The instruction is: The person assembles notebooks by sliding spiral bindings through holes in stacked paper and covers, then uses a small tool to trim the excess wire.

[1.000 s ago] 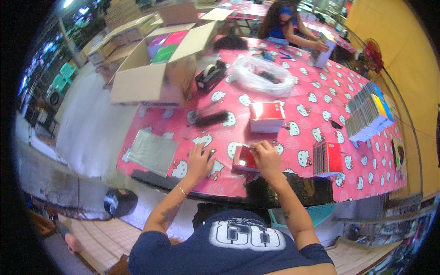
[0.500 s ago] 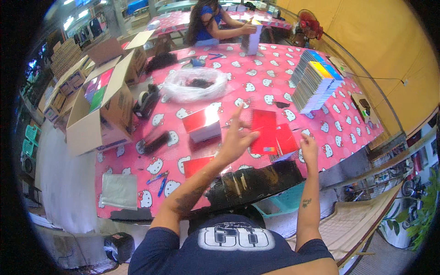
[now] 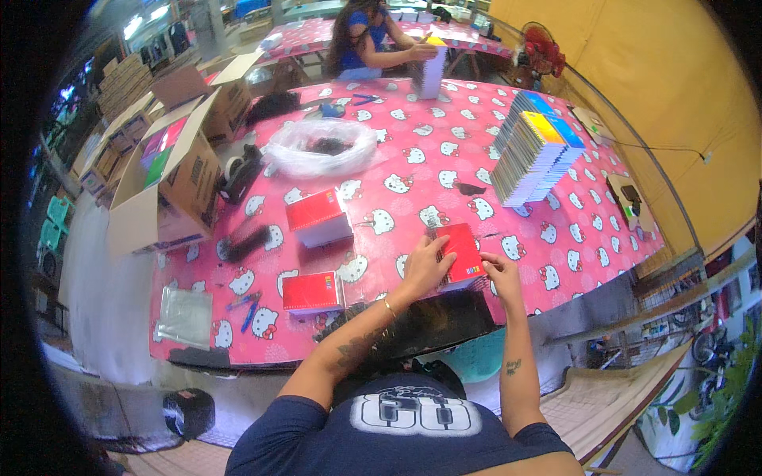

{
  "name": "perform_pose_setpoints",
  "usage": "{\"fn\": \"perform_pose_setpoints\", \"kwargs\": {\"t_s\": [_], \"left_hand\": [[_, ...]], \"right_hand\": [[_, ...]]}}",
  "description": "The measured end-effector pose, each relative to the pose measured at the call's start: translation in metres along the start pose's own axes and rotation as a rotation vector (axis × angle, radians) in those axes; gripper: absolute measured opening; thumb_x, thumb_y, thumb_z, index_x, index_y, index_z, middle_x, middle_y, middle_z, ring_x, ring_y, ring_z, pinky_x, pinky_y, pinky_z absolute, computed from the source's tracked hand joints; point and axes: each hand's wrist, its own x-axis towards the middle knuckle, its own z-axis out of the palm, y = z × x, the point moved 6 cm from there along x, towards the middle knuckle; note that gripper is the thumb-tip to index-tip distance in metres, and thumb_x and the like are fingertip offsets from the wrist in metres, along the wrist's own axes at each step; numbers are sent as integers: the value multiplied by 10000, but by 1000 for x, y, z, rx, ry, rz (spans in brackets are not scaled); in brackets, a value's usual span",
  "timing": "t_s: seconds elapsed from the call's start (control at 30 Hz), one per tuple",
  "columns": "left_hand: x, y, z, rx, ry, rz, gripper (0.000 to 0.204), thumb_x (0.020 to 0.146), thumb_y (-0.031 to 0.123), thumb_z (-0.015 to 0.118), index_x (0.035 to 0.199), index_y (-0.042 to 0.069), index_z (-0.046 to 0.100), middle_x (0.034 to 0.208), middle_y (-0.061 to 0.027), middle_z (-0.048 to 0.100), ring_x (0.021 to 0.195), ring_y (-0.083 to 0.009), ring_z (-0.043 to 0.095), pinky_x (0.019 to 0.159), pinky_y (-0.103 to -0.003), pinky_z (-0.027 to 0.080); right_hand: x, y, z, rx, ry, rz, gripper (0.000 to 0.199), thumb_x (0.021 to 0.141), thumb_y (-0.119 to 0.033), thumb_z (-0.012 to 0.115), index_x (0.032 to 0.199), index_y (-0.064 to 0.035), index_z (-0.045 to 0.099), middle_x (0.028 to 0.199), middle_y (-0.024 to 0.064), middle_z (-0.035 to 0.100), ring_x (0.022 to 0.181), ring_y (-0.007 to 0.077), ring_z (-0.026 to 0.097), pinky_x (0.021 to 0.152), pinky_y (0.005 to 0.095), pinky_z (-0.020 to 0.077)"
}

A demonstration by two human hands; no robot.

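Observation:
A red-covered notebook (image 3: 462,244) lies on the pink table in front of me. My left hand (image 3: 426,268) rests over its left side, thumb and fingers gripping the cover. At its lower right corner, the fingertips of my right hand (image 3: 503,278) pinch the edge; the exact bit they hold is too small to make out. A loose wire coil (image 3: 429,217) shows just beyond the notebook's upper left corner. To the left stand a stack of red notebooks (image 3: 319,218) and, nearer me, a second red stack (image 3: 313,292).
A tall stack of spiral notebooks (image 3: 533,151) stands at right. Leftward are a plastic bag ring (image 3: 321,149), a tape dispenser (image 3: 240,174), an open carton (image 3: 165,190), pliers (image 3: 251,311) and a clear plastic sheet (image 3: 185,316). Across the table, a person (image 3: 361,47) handles another stack (image 3: 429,73).
My left hand has come down from above the table onto the red notebook, and my right hand has moved in to its corner. The two splayed red pieces now lie together as one.

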Motion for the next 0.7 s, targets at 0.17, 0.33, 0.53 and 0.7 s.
{"fn": "perform_pose_setpoints", "kwargs": {"t_s": [0.17, 0.33, 0.53, 0.7], "left_hand": [[-5, -2, -14, -139, 67, -139, 445, 881, 312, 704, 1248, 67, 650, 1007, -181, 636, 928, -340, 650, 792, -442, 525], [-98, -47, -169, 330, 270, 113, 345, 862, 244, 717, 1153, 67, 664, 981, -170, 657, 944, -333, 648, 802, -416, 525], [-170, -82, -232, 711, 54, 234, 333, 830, 176, 718, 1146, 86, 663, 1077, -132, 645, 1044, -313, 640, 848, -412, 544], [-192, -124, -223, 804, 18, 337, 346, 879, 167, 608, 1210, 74, 644, 1183, -124, 650, 1141, -306, 624, 927, -398, 543]], "right_hand": [[-3, -9, -19, -190, 138, -126, 305, 935, -140, 655, 1209, -8, 678, 1111, 81, 703, 990, 143, 642, 840, 293, 511], [-117, -227, 40, 927, -442, -554, 221, 946, -120, 613, 1143, -34, 664, 1136, 113, 636, 952, 218, 641, 828, 390, 525], [-174, -299, 117, 1019, -1258, -639, 362, 891, -159, 676, 1223, -30, 609, 1207, 143, 610, 1052, 270, 606, 909, 411, 485], [-167, -303, 175, 923, -1337, -592, 502, 846, -191, 728, 1290, -27, 563, 1265, 168, 589, 1135, 313, 576, 977, 429, 452]]}}
